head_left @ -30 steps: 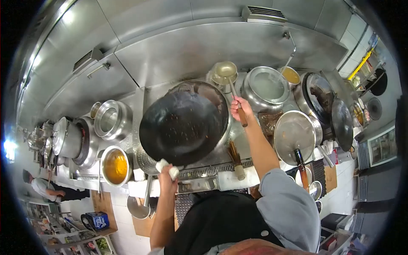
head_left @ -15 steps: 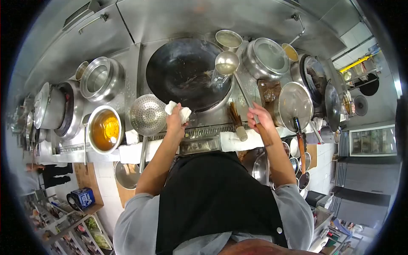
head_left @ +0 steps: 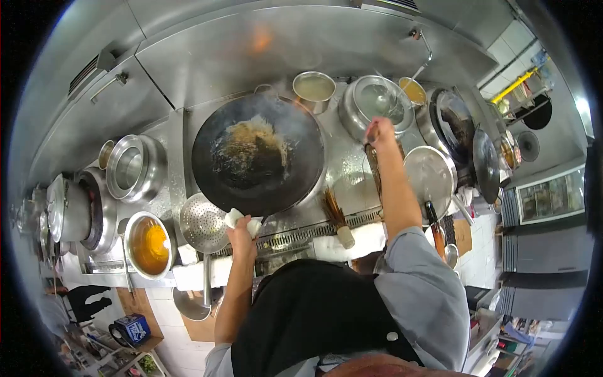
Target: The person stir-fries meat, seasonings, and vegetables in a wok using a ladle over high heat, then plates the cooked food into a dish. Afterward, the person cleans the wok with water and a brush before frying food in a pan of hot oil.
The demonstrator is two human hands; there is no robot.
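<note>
My left hand [head_left: 241,239] is closed round a folded white cloth [head_left: 242,221] at the near rim of a large black wok [head_left: 207,144]. Steam rises from the wok, and a frothy brownish patch [head_left: 251,141] shows inside it. My right hand [head_left: 380,132] is closed at the near side of a steel pot of water [head_left: 377,100], whose surface looks disturbed. The ladle in that hand is mostly hidden and blurred. A perforated skimmer [head_left: 202,223] lies left of my left hand. A bamboo wok brush [head_left: 337,220] rests between my arms.
At the left stand a bowl of amber liquid [head_left: 149,245] and a stacked steel pot [head_left: 135,169]. Behind the wok is a small steel pot [head_left: 314,88]. A mesh strainer [head_left: 430,176] sits right of my right forearm. Wall taps [head_left: 426,53] hang over the back.
My right hand has moved away from me with the ladle, from over the counter to the water pot. The wok now steams and holds a frothy patch. The whole view has shifted.
</note>
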